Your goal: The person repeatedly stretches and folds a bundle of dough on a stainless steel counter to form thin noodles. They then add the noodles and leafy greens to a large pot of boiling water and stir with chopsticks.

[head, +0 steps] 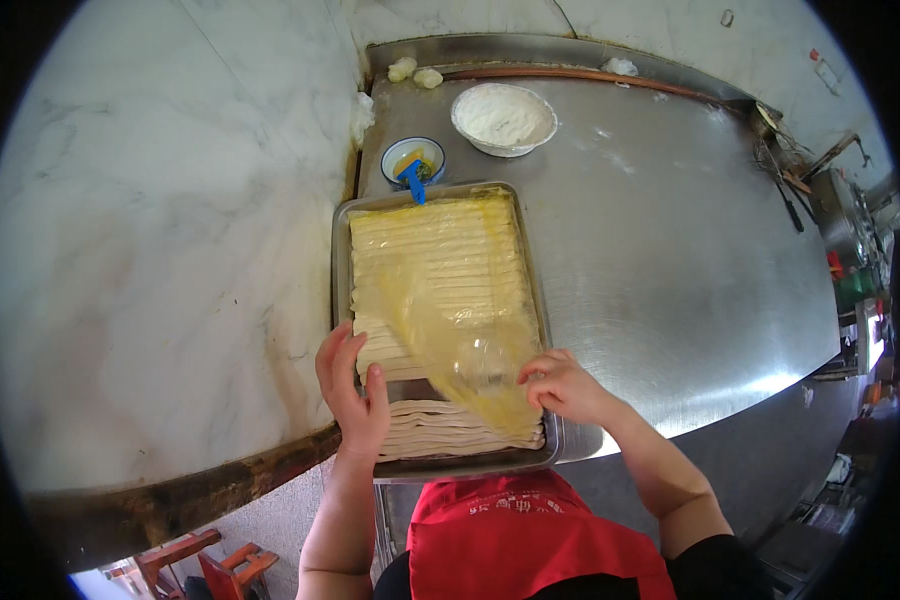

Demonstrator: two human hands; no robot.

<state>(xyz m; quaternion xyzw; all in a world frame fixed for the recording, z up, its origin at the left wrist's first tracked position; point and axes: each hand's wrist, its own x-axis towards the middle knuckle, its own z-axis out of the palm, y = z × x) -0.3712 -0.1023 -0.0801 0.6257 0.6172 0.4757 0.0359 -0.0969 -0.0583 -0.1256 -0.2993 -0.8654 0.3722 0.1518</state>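
Before me lies a metal tray [532, 300] filled with rows of pale dough strips [457, 431]. A thin, oily plastic film [465, 337], yellowish and wrinkled, covers most of the rows. Its lower part is folded askew, so strips at the left and near the front lie bare. My right hand [566, 386] pinches the film near the tray's right rim. At the left rim is my left hand [356, 390], fingers apart and holding nothing; whether its fingertips touch the dough cannot be told.
Beyond the tray stand a patterned bowl [391, 166] with a blue-handled brush [414, 180] and a white bowl of flour [504, 118]. A long wooden rod [555, 73] lies along the back of the steel table [675, 247]. A marble-patterned wall [180, 262] borders the left.
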